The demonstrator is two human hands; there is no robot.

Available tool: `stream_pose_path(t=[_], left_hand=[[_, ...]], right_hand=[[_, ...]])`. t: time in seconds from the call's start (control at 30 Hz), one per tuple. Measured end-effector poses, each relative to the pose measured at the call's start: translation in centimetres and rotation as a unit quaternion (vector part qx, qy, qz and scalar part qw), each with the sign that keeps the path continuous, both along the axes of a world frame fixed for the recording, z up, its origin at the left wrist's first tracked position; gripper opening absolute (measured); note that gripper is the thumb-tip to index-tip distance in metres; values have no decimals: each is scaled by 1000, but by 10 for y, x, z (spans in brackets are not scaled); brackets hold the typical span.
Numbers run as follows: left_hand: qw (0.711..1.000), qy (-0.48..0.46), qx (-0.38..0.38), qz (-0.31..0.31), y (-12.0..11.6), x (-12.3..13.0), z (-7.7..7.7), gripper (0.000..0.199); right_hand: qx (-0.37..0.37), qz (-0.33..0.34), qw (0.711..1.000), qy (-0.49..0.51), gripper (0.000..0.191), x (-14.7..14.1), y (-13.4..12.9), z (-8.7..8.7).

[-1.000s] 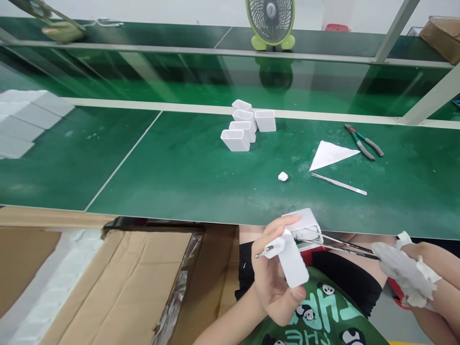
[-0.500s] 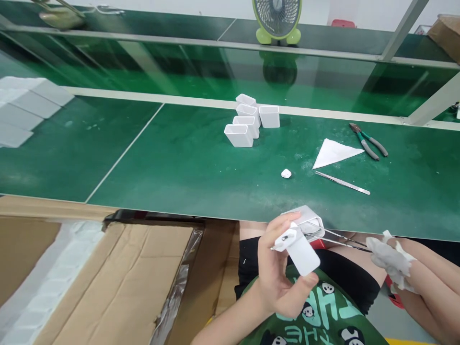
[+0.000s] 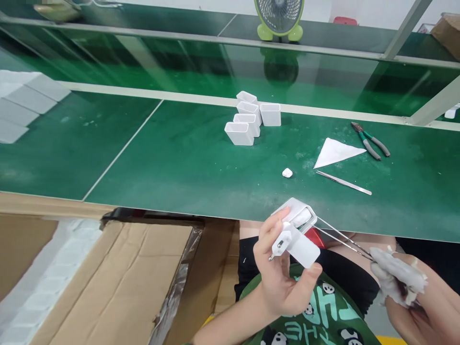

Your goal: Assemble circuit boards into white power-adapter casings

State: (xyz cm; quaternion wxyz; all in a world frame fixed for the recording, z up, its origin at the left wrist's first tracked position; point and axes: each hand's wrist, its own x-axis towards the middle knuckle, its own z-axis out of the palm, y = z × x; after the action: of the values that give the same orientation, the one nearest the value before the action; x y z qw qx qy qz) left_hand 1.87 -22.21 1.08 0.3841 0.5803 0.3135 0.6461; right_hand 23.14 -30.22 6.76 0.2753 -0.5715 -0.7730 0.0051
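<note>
My left hand is closed on two white plastic parts. One is an open-ended rectangular housing; the other, in front of it, is a flat piece with a plug head and a metal pin. A pair of long metal tweezers reaches to the housing's open end, where its tips are hidden. My right hand, its fingers wrapped in whitish, ragged material, grips the tweezers' rear end.
Several white housings stand on the green table. To their right lie a small white piece, a folded white sheet, other tweezers and pliers. Cardboard is at lower left; a fan stands behind.
The housing in my left hand has moved slightly up and left and turned a little. My right hand has shifted slightly right and down, still gripping the tweezers.
</note>
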Motion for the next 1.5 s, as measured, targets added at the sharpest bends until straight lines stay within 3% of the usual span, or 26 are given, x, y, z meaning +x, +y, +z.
stream_pose_path(t=[0.07, 0.27, 0.43, 0.8, 1.13, 1.5], left_hand=[[1000, -6, -6, -2, -1, 1, 0, 69], [1000, -6, -3, 8, -3, 3, 0, 69], [1000, -14, -11, 7, -4, 4, 1, 70], [1000, 2, 5, 24, -3, 6, -2, 71], [993, 70, 52, 85, 0, 3, 0, 76], [993, 67, 51, 83, 1, 5, -1, 72]], right_hand=[[0, 14, 1000, -15, 39, -4, 3, 0], [-22, -58, 998, 6, 30, -24, 2, -3], [11, -104, 993, 47, 27, -35, 3, -8], [18, -101, 994, 46, 21, -42, 4, -7], [48, -98, 993, 34, 25, -45, 5, -18], [3, -89, 993, 71, 27, -41, -7, -18]])
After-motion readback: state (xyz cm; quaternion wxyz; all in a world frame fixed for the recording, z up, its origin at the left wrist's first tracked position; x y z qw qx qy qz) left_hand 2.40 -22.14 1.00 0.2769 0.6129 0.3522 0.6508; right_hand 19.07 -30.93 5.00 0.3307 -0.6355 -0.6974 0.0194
